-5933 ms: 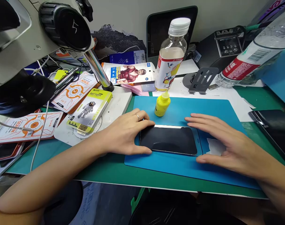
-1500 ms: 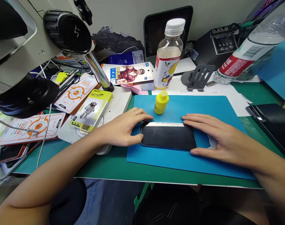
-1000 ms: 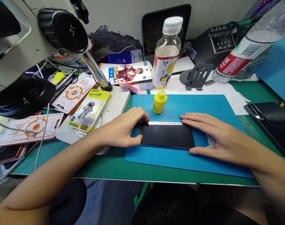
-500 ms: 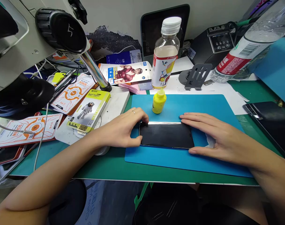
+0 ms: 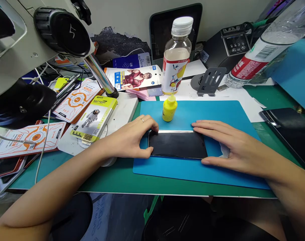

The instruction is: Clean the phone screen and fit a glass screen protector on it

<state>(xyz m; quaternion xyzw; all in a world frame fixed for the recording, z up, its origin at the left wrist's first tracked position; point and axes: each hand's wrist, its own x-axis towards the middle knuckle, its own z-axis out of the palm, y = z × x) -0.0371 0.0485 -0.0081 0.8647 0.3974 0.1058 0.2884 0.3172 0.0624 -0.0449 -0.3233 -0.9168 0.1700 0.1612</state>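
Note:
A black smartphone [image 5: 179, 144] lies face up on a blue mat [image 5: 172, 169], its dark screen reflecting light along the far edge. My left hand [image 5: 132, 139] grips the phone's left end, thumb at the near corner and bent fingers at the far corner. At the right end, my right hand [image 5: 239, 149] spans the phone, with long fingers on the far edge and the thumb on the near edge. Something white and crumpled, like a tissue [image 5: 224, 150], shows under my right palm. Just beyond the phone stands a small yellow bottle [image 5: 169, 109] with a thin tip.
To the left are a microscope [image 5: 64, 31], a battery box [image 5: 94, 117] and several screen boxes [image 5: 37, 138]. Behind the mat stand a drink bottle [image 5: 176, 67] and a black phone stand [image 5: 210, 82]. A large clear bottle [image 5: 252, 63] leans at right, above another dark phone [image 5: 288, 130].
The camera view has shifted very slightly. Both hands keep their places on the phone, and nothing else has visibly moved.

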